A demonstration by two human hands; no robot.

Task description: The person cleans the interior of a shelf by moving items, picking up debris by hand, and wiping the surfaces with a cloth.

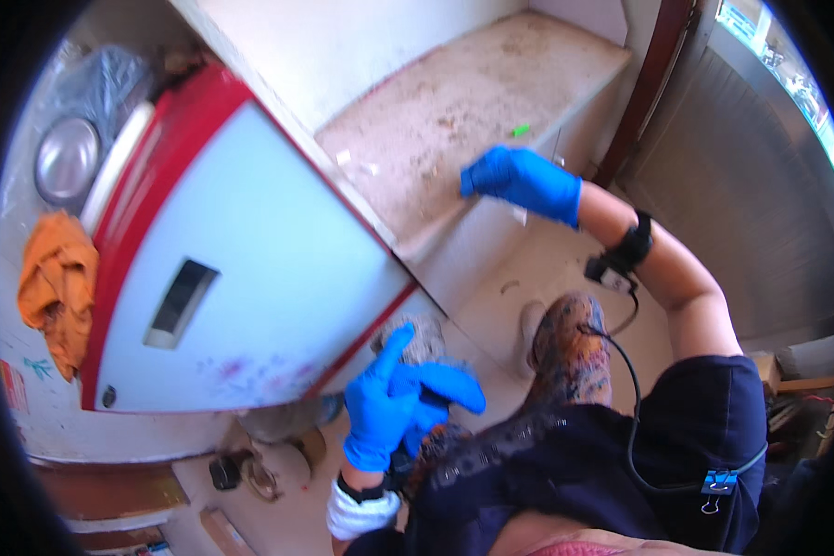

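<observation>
My left hand (381, 410), in a blue glove, is low in the middle of the view with a finger pointing up. It grips a soft blue item (452, 386), perhaps a cloth or a glove. My right hand (521, 182), also blue-gloved, is at the front edge of a low, stained ledge (417, 201) with its fingers curled. Whether it holds something is hidden. A small bright green piece (520, 130) lies on the ledge beyond it, and white scraps (356, 162) lie to its left.
A white refrigerator door (250, 257) with red trim stands at left. An orange cloth (59, 292) and a round metal lid (68, 158) are on a surface beyond it. A metal panel (743, 201) stands at right. Below left, various objects (250, 472) are on the floor.
</observation>
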